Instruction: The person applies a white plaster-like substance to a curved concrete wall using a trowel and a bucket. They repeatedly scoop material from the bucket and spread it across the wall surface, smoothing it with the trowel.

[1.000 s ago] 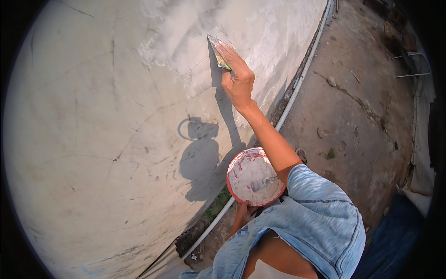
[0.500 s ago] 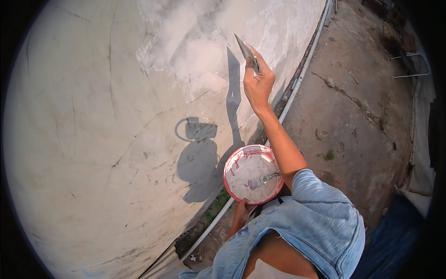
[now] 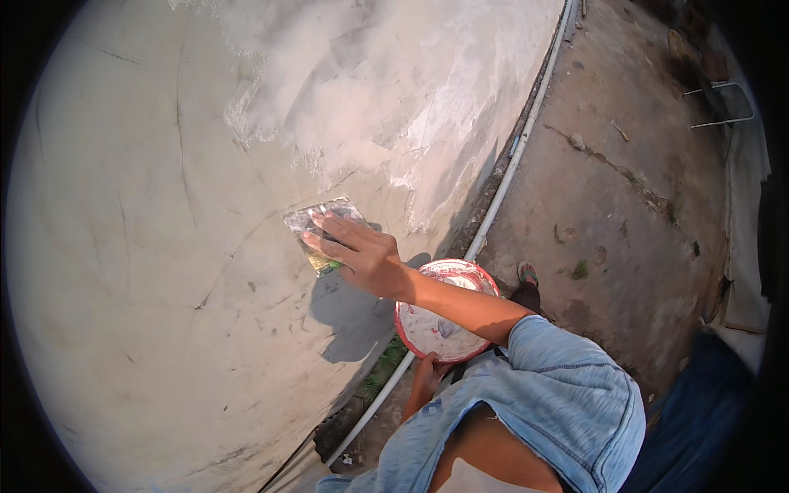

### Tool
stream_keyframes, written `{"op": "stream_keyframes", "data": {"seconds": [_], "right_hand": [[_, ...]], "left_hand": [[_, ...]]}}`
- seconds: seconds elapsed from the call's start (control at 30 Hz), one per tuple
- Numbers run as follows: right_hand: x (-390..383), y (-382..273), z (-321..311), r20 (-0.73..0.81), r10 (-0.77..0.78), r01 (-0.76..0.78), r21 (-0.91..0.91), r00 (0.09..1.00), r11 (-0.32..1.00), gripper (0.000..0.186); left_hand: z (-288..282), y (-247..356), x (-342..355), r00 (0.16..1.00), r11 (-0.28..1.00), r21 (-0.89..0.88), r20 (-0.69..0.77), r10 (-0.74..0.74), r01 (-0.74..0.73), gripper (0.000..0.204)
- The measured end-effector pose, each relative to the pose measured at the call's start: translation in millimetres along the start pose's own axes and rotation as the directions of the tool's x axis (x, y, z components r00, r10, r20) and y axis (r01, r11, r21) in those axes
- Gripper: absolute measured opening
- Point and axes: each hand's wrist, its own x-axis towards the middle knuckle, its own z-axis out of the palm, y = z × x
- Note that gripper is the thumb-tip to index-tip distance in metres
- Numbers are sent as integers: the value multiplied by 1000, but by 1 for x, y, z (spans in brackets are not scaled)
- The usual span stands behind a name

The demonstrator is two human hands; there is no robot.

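Observation:
My right hand [image 3: 374, 259] is closed on a flat metal putty scraper [image 3: 297, 222], its fingers spread over the back of the blade. The blade lies close to the cracked, pale wall [image 3: 123, 287]; whether its edge touches cannot be made out. Below it, my left hand [image 3: 426, 374] grips the near side of a round bucket [image 3: 401, 327] with a red rim. Whitish paste [image 3: 421, 325] coats the inside of this bucket. Part of a small tool [image 3: 446, 328] shows in the paste, while my right forearm hides the rest. Above the scraper, the wall bears a whiter, smeared coat [image 3: 378, 90].
A white pipe [image 3: 514, 168] runs along the foot of the wall. To the right lies brown, cracked ground [image 3: 625, 197] with stones and tufts of grass. My foot [image 3: 527, 273] shows beside the bucket. A metal-framed object [image 3: 723, 105] stands at the far right, above dark blue cloth [image 3: 699, 411].
My right hand has swung down and left with the scraper, from beside the whiter coat to the bare wall left of the bucket. The left hand still holds the bucket.

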Motion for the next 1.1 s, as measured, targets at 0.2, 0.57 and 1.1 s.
{"op": "stream_keyframes", "data": {"seconds": [0.2,0.57,1.1], "right_hand": [[67,76,-60,-369,314,-282,137,875,949,47],[-32,17,6,-10,33,-33,18,999,999,67],[-30,46,13,-146,308,-297,93,940,950,64]], "left_hand": [[-16,-14,17,999,1000,-25,35,17,-16,45],[-8,-2,7,999,1000,13,41,-23,22,52],[-10,-6,10,1000,1000,16,1,6,-6,49]]}}
